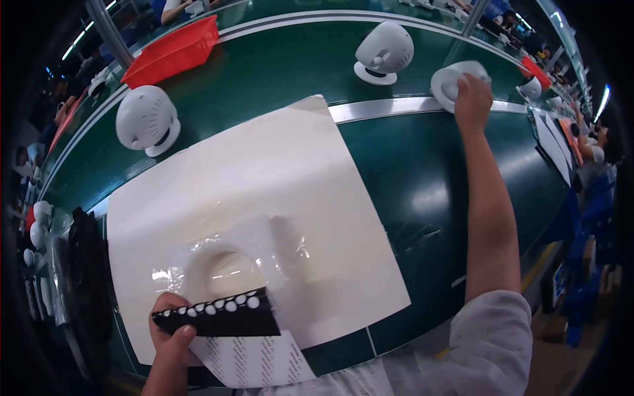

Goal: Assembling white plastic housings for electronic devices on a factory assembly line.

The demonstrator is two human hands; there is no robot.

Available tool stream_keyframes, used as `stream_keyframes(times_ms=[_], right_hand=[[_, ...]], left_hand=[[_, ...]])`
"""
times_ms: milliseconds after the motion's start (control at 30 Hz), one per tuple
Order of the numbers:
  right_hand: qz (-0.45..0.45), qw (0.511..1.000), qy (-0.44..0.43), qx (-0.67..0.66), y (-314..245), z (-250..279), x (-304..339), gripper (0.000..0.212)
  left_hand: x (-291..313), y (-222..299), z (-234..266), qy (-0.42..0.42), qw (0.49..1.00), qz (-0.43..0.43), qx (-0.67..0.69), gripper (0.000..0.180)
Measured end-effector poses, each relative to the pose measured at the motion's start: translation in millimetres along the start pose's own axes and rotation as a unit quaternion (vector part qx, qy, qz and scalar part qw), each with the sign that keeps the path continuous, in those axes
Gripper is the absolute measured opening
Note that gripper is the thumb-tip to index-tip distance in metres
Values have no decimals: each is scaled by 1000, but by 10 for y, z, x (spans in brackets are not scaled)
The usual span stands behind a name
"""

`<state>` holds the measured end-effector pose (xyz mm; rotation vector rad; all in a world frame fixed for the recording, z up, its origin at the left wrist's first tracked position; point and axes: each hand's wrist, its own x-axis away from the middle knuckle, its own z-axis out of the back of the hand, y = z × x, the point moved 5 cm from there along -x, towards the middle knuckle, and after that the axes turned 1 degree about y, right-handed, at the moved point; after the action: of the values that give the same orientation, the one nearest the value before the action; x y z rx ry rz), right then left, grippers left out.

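My left hand (173,327) is closed on a folded sheet (218,318), its thumb on top. The sheet shows a black face with a row of white dots along one edge and a white printed side below. Reaching far right, my right hand (474,104) grips a white rounded device (444,89), which lies tilted with its round base turned toward me. Part of that device is hidden behind the fingers. Under the left hand, a white foam ring in clear plastic (271,244) rests on a large cream board (330,264).
Similar white devices stand on the green belt: one at left (142,119), one at centre right (386,49). A red bin (175,53) sits at the back left. A metal rail (383,109) edges the belt. Black bags (86,264) hang at left; papers (551,145) lie at right.
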<state>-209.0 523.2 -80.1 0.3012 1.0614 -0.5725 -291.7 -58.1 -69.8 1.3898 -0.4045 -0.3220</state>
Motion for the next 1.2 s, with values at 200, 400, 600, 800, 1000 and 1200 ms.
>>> stream_keyframes(times_ms=[200, 400, 600, 800, 1000, 1200], right_hand=[[-227, 883, -89, -401, -1142, 1141, -115, 26], [-318, 604, -190, -706, -2642, 1867, 53, 23], [-204, 519, -529, -640, -3529, 1997, 548, 25], [61, 728, -249, -636, -3251, 2284, 385, 31], [246, 658, -319, -636, -3557, 2810, 475, 34], [157, 630, -383, -657, -3426, 2612, 558, 33]], left_hand=[[4, 47, 40, -111, 993, -37, 9, 25], [211, 247, 32, -223, 918, -323, -55, 15], [307, 278, 196, -177, 914, -359, -65, 16], [383, 378, 275, -162, 897, -404, -78, 19], [443, 367, 395, -148, 920, -363, -32, 17], [364, 383, 286, -160, 939, -304, -5, 24]])
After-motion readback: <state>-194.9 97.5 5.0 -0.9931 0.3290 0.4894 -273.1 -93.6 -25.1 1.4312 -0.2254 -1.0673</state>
